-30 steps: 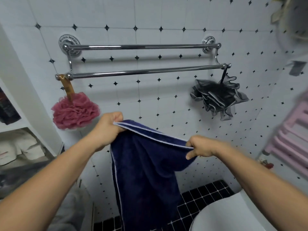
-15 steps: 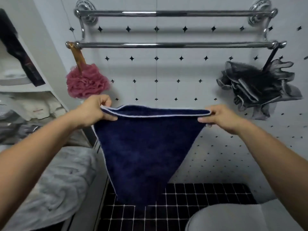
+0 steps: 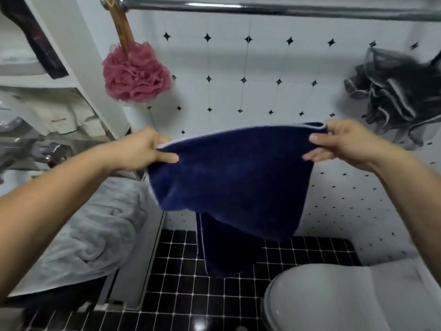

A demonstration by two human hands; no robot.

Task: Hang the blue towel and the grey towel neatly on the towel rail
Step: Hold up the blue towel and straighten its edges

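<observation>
The blue towel (image 3: 229, 177) is soft and limp, probably light; it sags between the two hands and its lower part hangs folded toward the floor. The left hand (image 3: 143, 149) and right hand (image 3: 343, 144) each have their grip pinched on a top corner, a good hold. The rail (image 3: 274, 8) above is bare between the pink puff (image 3: 136, 75) and grey puff (image 3: 393, 91). The grey towel (image 3: 83, 230) lies crumpled at lower left.
</observation>
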